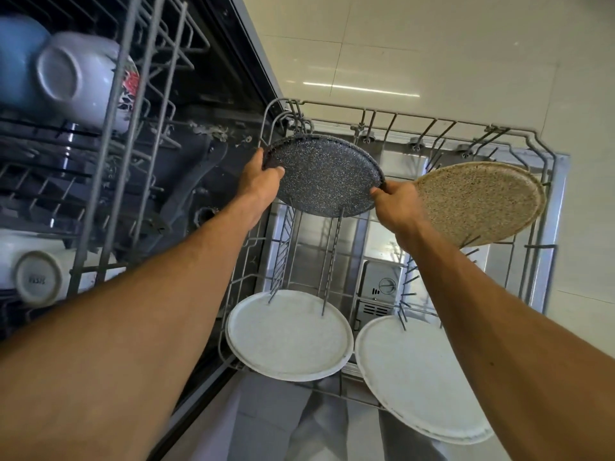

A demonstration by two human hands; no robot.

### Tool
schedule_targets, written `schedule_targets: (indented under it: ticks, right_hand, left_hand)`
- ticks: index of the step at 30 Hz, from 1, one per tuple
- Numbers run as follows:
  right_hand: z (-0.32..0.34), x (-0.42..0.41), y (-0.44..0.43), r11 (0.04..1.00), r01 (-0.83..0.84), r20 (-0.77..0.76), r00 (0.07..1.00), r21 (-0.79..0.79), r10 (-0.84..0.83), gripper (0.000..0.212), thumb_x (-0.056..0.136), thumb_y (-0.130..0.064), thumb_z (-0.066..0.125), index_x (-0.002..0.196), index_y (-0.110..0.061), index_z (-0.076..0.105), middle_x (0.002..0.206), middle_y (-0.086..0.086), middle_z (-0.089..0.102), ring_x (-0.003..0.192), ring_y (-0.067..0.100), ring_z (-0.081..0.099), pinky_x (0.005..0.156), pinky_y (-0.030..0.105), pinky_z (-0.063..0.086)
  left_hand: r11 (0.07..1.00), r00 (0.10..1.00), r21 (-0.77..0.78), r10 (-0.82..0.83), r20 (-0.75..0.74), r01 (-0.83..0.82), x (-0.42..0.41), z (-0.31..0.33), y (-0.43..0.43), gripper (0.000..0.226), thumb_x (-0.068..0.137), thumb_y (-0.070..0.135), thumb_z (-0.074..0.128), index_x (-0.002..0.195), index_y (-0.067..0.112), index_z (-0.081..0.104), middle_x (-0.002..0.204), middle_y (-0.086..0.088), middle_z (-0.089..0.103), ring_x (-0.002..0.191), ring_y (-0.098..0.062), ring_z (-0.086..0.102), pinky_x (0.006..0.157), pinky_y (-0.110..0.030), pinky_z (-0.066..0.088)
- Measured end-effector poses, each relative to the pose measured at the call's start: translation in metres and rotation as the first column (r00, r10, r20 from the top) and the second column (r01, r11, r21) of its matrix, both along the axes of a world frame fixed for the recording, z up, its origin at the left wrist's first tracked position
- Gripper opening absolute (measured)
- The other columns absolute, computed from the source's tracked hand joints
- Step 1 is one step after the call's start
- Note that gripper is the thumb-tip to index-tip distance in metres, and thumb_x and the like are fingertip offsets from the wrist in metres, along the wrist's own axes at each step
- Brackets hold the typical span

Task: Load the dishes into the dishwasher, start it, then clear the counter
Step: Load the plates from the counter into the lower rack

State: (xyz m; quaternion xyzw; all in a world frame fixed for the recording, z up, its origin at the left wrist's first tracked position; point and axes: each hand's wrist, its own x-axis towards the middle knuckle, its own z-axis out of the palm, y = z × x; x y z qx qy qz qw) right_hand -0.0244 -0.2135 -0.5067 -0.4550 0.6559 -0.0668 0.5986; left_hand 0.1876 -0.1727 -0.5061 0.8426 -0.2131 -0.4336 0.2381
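Loading's well along imo: left hand (263,181) and right hand (396,204) each grip the dark speckled plate (322,178) by its rim at the lower rack's (432,119) far-left corner. The tan plate (479,201) sits far-right, with white plates (289,334) on the near edge. Starting it and clearing the counter look left to do.

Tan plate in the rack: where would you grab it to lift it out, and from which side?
Probably pinch the tan plate by its free top rim, from above: it stands tilted on edge, its lower edge down among the rack tines. The right hand, nearest, now grips the dark plate.
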Motion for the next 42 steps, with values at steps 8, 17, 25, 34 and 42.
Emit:
schedule_targets:
  ticks: [8, 17, 25, 34, 42]
  right_hand:
    - [0.010, -0.007, 0.005, 1.000, -0.001, -0.002, 1.000, 0.026, 0.001, 0.024, 0.100, -0.004, 0.046, 0.119, 0.000, 0.059, 0.127, 0.020, 0.061, 0.118, 0.034, 0.057, 0.097, 0.044, 0.049]
    - [0.044, -0.043, 0.033, 0.992, -0.123, 0.066, 0.990, 0.020, 0.121, 0.012, 0.095, -0.003, 0.056, 0.099, 0.000, 0.067, 0.097, 0.006, 0.065, 0.077, 0.018, 0.061, 0.061, 0.025, 0.054]
    - [0.058, -0.109, 0.077, 0.971, -0.229, -0.021, 0.973, 0.062, 0.231, 0.019, 0.089, -0.004, 0.061, 0.075, -0.014, 0.067, 0.074, 0.011, 0.070, 0.065, 0.023, 0.064, 0.065, 0.038, 0.054]
    - [0.053, -0.196, 0.120, 0.988, -0.141, -0.073, 0.987, 0.068, 0.146, 0.016, 0.087, 0.001, 0.059, 0.077, -0.009, 0.066, 0.073, 0.014, 0.066, 0.060, 0.024, 0.061, 0.063, 0.039, 0.055]
    - [0.071, -0.282, 0.104, 0.856, -0.505, -0.331, 0.831, -0.112, 0.447, 0.023, 0.087, -0.001, 0.052, 0.090, -0.015, 0.070, 0.087, 0.007, 0.069, 0.078, 0.023, 0.065, 0.067, 0.027, 0.053]
  left_hand:
    - [0.999, 0.999, 0.043, 0.034, -0.024, -0.033, -0.017, 0.013, 0.006, 0.064, 0.094, 0.018, 0.052, 0.151, 0.027, 0.024, 0.152, 0.002, 0.038, 0.137, -0.020, 0.038, 0.115, -0.045, 0.029]
    - [0.993, 0.993, -0.039, 0.116, 0.017, -0.115, -0.080, 0.063, 0.063, 0.039, 0.093, 0.024, 0.061, 0.130, 0.013, 0.057, 0.133, -0.004, 0.058, 0.118, -0.016, 0.056, 0.097, -0.025, 0.041]
    - [0.972, 0.972, -0.063, 0.219, -0.080, -0.225, -0.161, 0.088, 0.137, 0.005, 0.085, 0.020, 0.068, 0.090, 0.019, 0.069, 0.094, -0.002, 0.071, 0.091, -0.020, 0.066, 0.088, -0.034, 0.054]
    - [0.977, 0.977, -0.047, 0.203, -0.067, -0.206, -0.258, 0.085, 0.200, 0.003, 0.085, 0.022, 0.068, 0.087, 0.021, 0.070, 0.084, 0.006, 0.069, 0.084, -0.012, 0.064, 0.065, -0.018, 0.044]
    - [0.971, 0.966, -0.055, 0.223, -0.132, -0.231, -0.352, 0.079, 0.208, 0.008, 0.083, 0.019, 0.072, 0.091, 0.021, 0.069, 0.091, 0.000, 0.069, 0.091, -0.017, 0.063, 0.077, -0.021, 0.046]
